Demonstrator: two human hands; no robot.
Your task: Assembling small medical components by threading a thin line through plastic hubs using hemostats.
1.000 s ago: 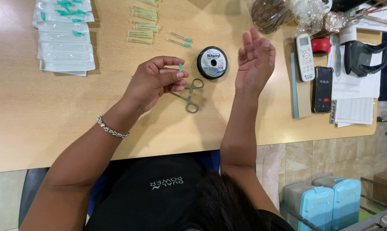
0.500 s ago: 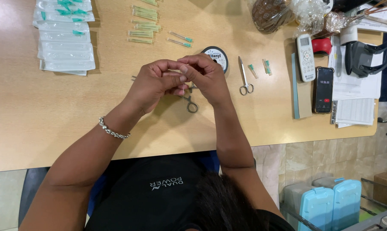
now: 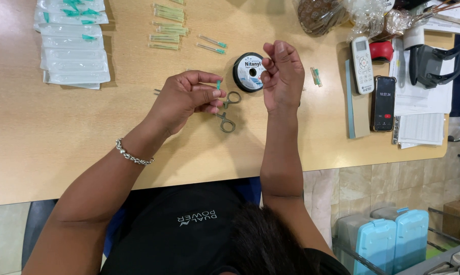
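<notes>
While the wrists hover above the counter (image 3: 47,153), the left hand (image 3: 187,97) is closed in a pinch, thumb and forefinger gripping a small needle with a green hub (image 3: 219,84) held upright just above the forceps (image 3: 228,109). A bracelet (image 3: 132,156) circles the left wrist. The right hand (image 3: 281,74) is raised beside it, fingers loosely curled toward the thumb; whether a thread runs between its fingertips cannot be told. Judged by its size, the needle is very light, stiff and sharp, and easily dropped; the hub is the safe place to hold, the shaft being thin and likely to bend or prick. Steel forceps lie flat on the counter under the hands, ring handles showing, free to be taken by the rings. Just beyond, a black spool (image 3: 249,71) of fine line lies flat between the two hands; such line is probably slippery and hard to see. To the right lie a loose green cap (image 3: 316,76), a white remote (image 3: 363,63), a phone (image 3: 384,103) and papers (image 3: 421,122). Farther off, more needles (image 3: 212,45) lie scattered, with sealed packets (image 3: 75,56) stacked at far left. Nothing stands between the hands and the spool; the forceps alone lie close enough to be knocked.
</notes>
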